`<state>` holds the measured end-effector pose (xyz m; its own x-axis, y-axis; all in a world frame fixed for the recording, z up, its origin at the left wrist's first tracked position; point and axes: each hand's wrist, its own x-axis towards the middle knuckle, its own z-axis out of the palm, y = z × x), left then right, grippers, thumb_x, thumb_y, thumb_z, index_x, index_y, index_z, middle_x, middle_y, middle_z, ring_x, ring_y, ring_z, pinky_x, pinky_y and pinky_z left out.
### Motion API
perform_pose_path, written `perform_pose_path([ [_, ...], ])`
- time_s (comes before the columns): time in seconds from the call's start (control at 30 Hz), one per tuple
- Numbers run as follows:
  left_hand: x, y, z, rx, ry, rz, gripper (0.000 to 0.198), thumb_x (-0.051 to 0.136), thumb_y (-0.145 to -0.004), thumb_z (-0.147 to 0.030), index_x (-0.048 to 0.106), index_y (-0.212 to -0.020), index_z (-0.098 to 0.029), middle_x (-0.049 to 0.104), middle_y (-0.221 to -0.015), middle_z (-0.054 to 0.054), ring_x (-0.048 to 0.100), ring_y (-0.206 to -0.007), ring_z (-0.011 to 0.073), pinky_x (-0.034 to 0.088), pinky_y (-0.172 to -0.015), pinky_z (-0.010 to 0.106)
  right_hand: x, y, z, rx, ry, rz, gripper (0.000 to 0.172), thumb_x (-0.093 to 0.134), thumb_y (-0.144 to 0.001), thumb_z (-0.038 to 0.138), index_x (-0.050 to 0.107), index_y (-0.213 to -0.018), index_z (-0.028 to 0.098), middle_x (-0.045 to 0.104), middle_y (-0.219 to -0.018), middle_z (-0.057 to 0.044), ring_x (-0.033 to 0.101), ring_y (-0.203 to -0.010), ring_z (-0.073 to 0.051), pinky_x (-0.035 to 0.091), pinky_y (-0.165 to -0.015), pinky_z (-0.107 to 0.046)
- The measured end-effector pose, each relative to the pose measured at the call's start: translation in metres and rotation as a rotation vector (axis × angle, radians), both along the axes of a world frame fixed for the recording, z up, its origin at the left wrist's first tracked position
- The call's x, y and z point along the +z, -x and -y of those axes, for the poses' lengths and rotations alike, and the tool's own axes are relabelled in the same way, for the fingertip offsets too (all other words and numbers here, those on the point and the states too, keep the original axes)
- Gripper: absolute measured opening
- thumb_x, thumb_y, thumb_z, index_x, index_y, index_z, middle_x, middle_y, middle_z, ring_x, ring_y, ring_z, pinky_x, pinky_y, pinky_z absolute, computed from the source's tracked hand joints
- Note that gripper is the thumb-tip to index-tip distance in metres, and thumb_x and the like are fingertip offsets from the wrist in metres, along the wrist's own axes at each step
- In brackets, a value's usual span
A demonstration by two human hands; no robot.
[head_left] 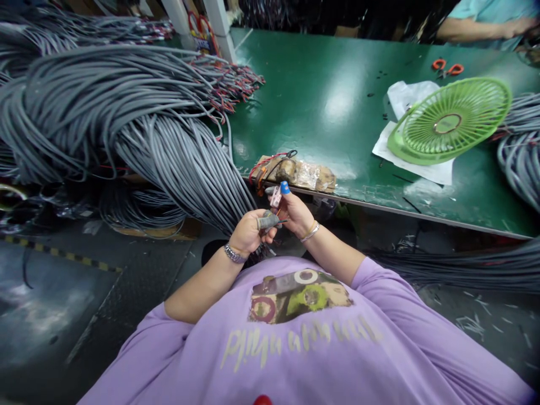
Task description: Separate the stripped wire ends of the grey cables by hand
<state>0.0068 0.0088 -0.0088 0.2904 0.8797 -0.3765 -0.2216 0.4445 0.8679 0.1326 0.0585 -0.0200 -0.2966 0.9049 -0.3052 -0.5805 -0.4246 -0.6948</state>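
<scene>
Both hands meet in front of my body, just below the table edge. My left hand [251, 229], with a metal watch on the wrist, is closed in a pinch with a grey cover on its thumb. Thin coloured wires [282, 221] stick out from its fingertips. My right hand [298, 215], with a bracelet, is closed beside it, a blue cover [285, 188] on one fingertip. A small whitish-pink piece [275, 197] shows at its fingers; its kind is unclear. A thick bundle of grey cables [198, 163] runs down from the table to behind my left hand.
On the green table [320, 79] lies a cardboard strip [314, 175] with tape and red and black leads. A green fan [451, 121] stands on white paper, near orange-handled scissors [447, 68]. More grey cables [523, 152] lie at right. A co-worker's arm [476, 29] shows across the table.
</scene>
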Motion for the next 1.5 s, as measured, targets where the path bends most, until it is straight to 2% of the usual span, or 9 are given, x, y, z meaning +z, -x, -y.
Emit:
perform_pose_path([
  [0.3, 0.006, 0.003, 0.009, 0.044, -0.016, -0.008, 0.042, 0.083, -0.053, -0.044, 0.055, -0.062, -0.015, 0.058, -0.045, 0.000, 0.048, -0.033, 0.0076, 0.036, -0.034, 0.017, -0.005, -0.009, 0.002, 0.122, 0.034, -0.073, 0.063, 0.047, -0.079, 0.079, 0.063, -0.086, 0.018, 0.061, -0.071, -0.001, 0.048, -0.054, -0.010, 0.041, -0.050, -0.022],
  [0.47, 0.007, 0.001, 0.023, 0.093, -0.091, -0.067, 0.039, 0.080, -0.060, -0.046, 0.057, -0.061, -0.014, 0.060, -0.047, 0.001, 0.050, -0.034, 0.0079, 0.036, -0.034, 0.017, -0.005, -0.018, 0.003, 0.208, 0.014, -0.066, 0.060, 0.047, -0.081, 0.076, 0.064, -0.091, 0.019, 0.064, -0.077, -0.002, 0.051, -0.058, -0.010, 0.045, -0.053, -0.022],
  [0.63, 0.007, -0.003, 0.025, 0.181, -0.106, -0.064, 0.036, 0.080, -0.059, -0.043, 0.058, -0.062, -0.015, 0.060, -0.048, 0.000, 0.051, -0.036, 0.0082, 0.035, -0.035, 0.017, -0.002, -0.016, 0.007, 0.116, -0.103, 0.051, 0.043, 0.066, -0.078, 0.059, 0.063, -0.084, 0.017, 0.061, -0.074, 0.000, 0.045, -0.055, -0.007, 0.041, -0.050, -0.019],
  [0.77, 0.007, -0.005, 0.018, 0.186, -0.083, -0.029, 0.034, 0.079, -0.059, -0.041, 0.057, -0.063, -0.015, 0.058, -0.046, -0.001, 0.050, -0.035, 0.0082, 0.033, -0.034, 0.017, -0.010, -0.011, 0.006, 0.026, -0.188, 0.118, 0.050, 0.061, -0.078, 0.067, 0.063, -0.080, 0.017, 0.060, -0.074, 0.000, 0.046, -0.057, -0.008, 0.041, -0.052, -0.020],
  [0.93, 0.005, -0.006, 0.011, 0.185, -0.054, -0.001, 0.036, 0.080, -0.057, -0.041, 0.055, -0.064, -0.016, 0.058, -0.047, -0.001, 0.050, -0.035, 0.0084, 0.034, -0.035, 0.017, -0.013, -0.006, 0.000, 0.051, -0.098, 0.024, 0.060, 0.054, -0.076, 0.076, 0.063, -0.080, 0.018, 0.062, -0.075, -0.002, 0.049, -0.058, -0.009, 0.042, -0.053, -0.022],
  [1.1, 0.003, -0.010, 0.009, 0.180, -0.041, -0.013, 0.039, 0.081, -0.055, -0.043, 0.053, -0.063, -0.016, 0.058, -0.046, -0.001, 0.050, -0.034, 0.0084, 0.033, -0.034, 0.017, -0.005, -0.001, -0.003, 0.003, -0.040, -0.010, 0.056, 0.059, -0.075, 0.074, 0.061, -0.078, 0.018, 0.059, -0.067, 0.000, 0.051, -0.058, -0.010, 0.041, -0.052, -0.022],
  [1.23, 0.001, -0.011, 0.007, 0.180, -0.051, -0.019, 0.040, 0.081, -0.056, -0.044, 0.053, -0.063, -0.016, 0.058, -0.046, -0.001, 0.050, -0.034, 0.0083, 0.032, -0.034, 0.017, -0.007, 0.001, -0.002, -0.019, 0.018, -0.084, 0.052, 0.062, -0.076, 0.070, 0.061, -0.077, 0.018, 0.060, -0.067, 0.000, 0.051, -0.057, -0.010, 0.041, -0.052, -0.021],
  [1.5, 0.001, -0.008, 0.023, 0.200, -0.100, -0.029, 0.033, 0.078, -0.062, -0.040, 0.057, -0.062, -0.015, 0.060, -0.048, -0.001, 0.052, -0.036, 0.0082, 0.033, -0.034, 0.016, -0.005, -0.010, 0.002, 0.112, 0.087, -0.189, 0.055, 0.048, -0.086, 0.070, 0.063, -0.083, 0.017, 0.064, -0.071, -0.002, 0.051, -0.056, -0.010, 0.041, -0.049, -0.021],
])
